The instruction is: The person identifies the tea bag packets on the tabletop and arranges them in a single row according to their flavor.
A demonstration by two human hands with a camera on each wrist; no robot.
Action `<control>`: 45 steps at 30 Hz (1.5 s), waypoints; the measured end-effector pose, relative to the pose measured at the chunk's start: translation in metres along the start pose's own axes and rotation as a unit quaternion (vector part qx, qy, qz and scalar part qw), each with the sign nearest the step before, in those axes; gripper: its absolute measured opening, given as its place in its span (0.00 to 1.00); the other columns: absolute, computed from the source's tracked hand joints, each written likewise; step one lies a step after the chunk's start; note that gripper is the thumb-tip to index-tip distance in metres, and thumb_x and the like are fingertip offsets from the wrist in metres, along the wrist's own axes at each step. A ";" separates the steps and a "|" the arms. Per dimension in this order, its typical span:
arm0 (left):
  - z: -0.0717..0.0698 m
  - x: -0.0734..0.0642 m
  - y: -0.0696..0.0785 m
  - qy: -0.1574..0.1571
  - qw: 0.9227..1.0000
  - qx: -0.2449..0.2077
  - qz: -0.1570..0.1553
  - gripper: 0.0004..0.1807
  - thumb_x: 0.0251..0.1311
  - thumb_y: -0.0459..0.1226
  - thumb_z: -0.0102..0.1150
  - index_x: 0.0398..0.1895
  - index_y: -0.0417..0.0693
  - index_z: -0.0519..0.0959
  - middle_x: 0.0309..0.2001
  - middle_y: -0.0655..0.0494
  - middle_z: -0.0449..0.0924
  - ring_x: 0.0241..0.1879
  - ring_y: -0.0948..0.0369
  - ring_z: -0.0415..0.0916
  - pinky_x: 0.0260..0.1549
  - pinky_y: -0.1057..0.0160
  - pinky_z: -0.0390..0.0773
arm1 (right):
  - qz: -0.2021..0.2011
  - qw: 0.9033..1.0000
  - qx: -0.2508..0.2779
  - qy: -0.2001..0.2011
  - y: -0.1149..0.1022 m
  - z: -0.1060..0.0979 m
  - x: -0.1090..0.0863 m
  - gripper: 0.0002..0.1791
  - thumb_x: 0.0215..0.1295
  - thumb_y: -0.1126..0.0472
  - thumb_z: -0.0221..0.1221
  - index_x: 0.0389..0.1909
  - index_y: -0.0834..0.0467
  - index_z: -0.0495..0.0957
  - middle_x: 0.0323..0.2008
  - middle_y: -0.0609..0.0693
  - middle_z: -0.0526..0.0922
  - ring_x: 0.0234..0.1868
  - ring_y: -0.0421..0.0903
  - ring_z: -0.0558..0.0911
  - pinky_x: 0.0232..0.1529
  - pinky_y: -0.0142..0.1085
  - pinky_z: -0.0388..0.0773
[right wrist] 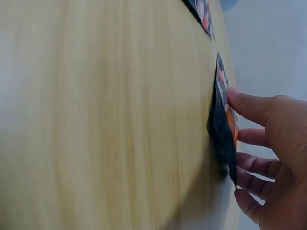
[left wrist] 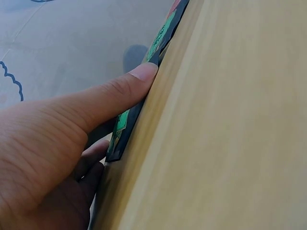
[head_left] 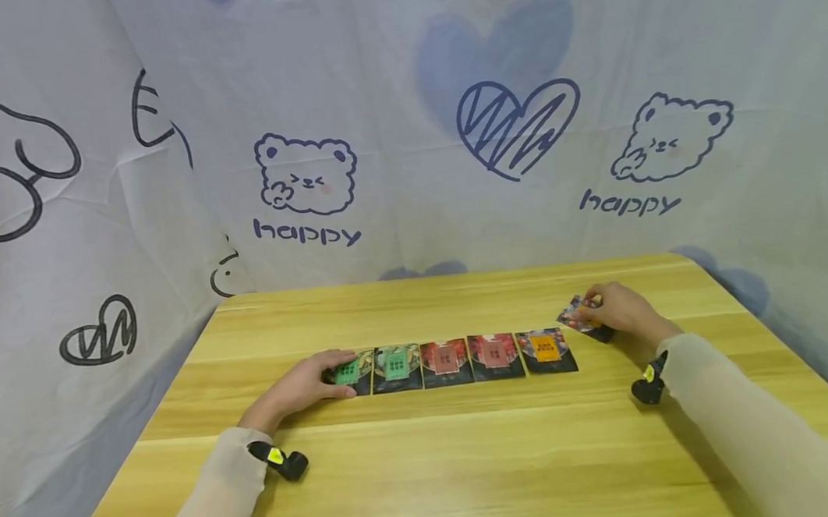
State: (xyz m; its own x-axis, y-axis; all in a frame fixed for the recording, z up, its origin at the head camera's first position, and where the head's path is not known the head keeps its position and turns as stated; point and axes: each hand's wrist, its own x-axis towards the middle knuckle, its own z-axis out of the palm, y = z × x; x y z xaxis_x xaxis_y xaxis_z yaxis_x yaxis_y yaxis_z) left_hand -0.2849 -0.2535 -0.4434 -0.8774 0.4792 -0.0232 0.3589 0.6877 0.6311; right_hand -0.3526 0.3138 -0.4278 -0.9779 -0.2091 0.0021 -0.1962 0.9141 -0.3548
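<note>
Flat, dark-bottomed packets lie side by side in a row on the wooden table. From the left come a green-labelled packet [head_left: 364, 378], a second green one [head_left: 397, 367], two red-labelled packets [head_left: 446, 364] and an orange-labelled one [head_left: 547, 351]. My left hand [head_left: 304, 385] rests on the leftmost green packet, its thumb [left wrist: 129, 88] laid along the near edge. Beyond the row's right end, my right hand [head_left: 624, 310] pinches another orange-labelled packet [right wrist: 221, 105] by its far side. That packet is tilted, its dark underside showing in the right wrist view.
The wooden table [head_left: 425, 461] stretches toward me in front of the row. Behind and to the left hangs a pale cloth [head_left: 407, 134] with bear and heart drawings. Each wrist wears a black strap with a small camera [head_left: 648, 391].
</note>
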 end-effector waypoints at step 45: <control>-0.001 -0.001 0.002 0.000 1.000 0.012 -0.008 0.42 0.55 0.52 0.69 0.71 0.47 0.68 0.71 0.43 0.62 0.71 0.42 0.55 0.66 0.40 0.58 | -0.086 0.993 0.077 -0.019 0.012 0.006 -0.043 0.35 0.62 0.44 0.65 0.64 0.61 0.73 0.62 0.66 0.72 0.63 0.69 0.68 0.61 0.63 0.64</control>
State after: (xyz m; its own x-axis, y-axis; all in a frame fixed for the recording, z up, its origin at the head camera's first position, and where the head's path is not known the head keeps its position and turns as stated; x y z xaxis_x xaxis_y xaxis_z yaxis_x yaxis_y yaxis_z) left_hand -0.2838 -0.2526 -0.4414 -0.8833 0.4677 -0.0329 0.3522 0.7080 0.6121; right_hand -0.3121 0.3313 -0.4379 -0.9268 -0.3733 0.0403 -0.3437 0.8004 -0.4911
